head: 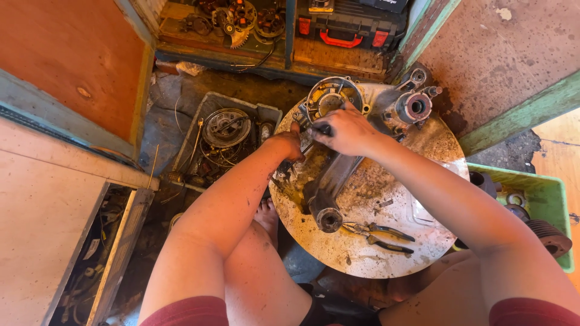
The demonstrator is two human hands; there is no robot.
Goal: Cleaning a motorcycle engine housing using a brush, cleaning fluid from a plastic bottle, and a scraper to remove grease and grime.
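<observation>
A grimy grey metal engine casing [338,163] was laid across the round, stained metal surface [423,241]. It was steadied by the left hand [289,145], fingers pressed against it, while a dark-handled tool [321,129] was gripped in the right hand [349,130], fingers curled tight.

Small repair workshop for engines, rough and informal. Work goes on low to the ground at a grimy round metal table [423,151] carrying a greasy engine casing [338,175] and pliers [380,235]. Grey crate [208,105] and green crate [544,193] hold spare parts; shelf [241,45] stacked with gears; dirt floor, worn plywood walls.
</observation>
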